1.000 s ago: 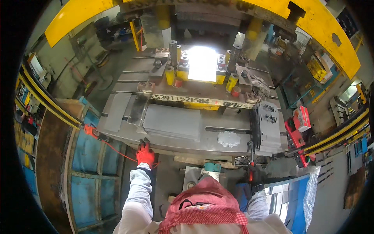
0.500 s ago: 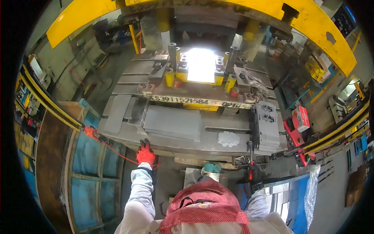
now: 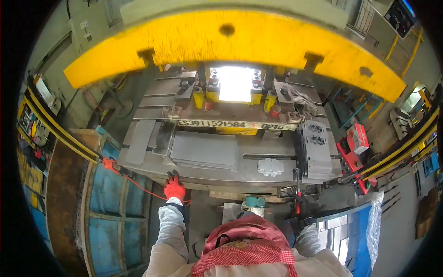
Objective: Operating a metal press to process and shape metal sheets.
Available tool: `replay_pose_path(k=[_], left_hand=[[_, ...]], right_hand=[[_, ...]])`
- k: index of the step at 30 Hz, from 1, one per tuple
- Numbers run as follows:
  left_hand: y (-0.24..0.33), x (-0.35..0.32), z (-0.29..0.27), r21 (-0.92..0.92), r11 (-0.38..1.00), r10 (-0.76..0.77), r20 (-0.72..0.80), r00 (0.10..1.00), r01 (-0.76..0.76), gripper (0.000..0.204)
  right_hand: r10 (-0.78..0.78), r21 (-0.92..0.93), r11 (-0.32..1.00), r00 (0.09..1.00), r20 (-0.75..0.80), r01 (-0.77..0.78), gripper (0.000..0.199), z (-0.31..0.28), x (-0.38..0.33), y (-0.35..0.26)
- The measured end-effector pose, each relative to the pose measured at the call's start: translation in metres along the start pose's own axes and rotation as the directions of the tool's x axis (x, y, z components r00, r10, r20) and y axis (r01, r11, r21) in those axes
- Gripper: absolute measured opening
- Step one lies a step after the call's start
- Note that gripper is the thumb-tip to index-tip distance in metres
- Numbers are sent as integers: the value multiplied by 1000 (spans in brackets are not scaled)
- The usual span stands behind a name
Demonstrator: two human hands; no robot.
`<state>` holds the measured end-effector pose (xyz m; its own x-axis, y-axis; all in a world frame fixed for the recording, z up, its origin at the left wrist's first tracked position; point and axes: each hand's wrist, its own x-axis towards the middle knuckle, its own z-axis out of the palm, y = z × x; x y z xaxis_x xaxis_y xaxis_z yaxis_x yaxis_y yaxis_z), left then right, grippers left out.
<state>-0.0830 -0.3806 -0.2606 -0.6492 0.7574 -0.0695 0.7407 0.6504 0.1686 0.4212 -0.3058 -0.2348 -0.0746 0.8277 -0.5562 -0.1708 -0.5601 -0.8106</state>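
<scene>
The view has tilted up since the earlier frames, so the broad yellow steel press beam (image 3: 240, 44) now fills the top; the hands have not moved. The left hand (image 3: 174, 188), in a red glove, stays planted on the front edge of the grey steel press table (image 3: 217, 171), arm stretched forward, fingers bent over the edge. The right hand (image 3: 299, 208), dark-gloved, is closed around a red-handled upright lever (image 3: 296, 191) at the table's right front. A stack of flat grey metal sheets (image 3: 205, 150) lies mid-table.
</scene>
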Motion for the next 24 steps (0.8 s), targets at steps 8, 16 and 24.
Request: replay_pose_path(k=[8, 16, 24], left_hand=[[2, 2, -1, 15, 1000, 5, 31, 999, -6, 52], [4, 4, -7, 24, 1000, 5, 116, 993, -8, 58], [-3, 4, 2, 40, 999, 14, 42, 999, -16, 52]], right_hand=[[229, 107, 965, 968, 102, -240, 19, -26, 30, 22], [-42, 49, 998, 985, 165, 34, 23, -31, 31, 29], [-172, -365, 908, 977, 124, 206, 23, -1, -7, -9]])
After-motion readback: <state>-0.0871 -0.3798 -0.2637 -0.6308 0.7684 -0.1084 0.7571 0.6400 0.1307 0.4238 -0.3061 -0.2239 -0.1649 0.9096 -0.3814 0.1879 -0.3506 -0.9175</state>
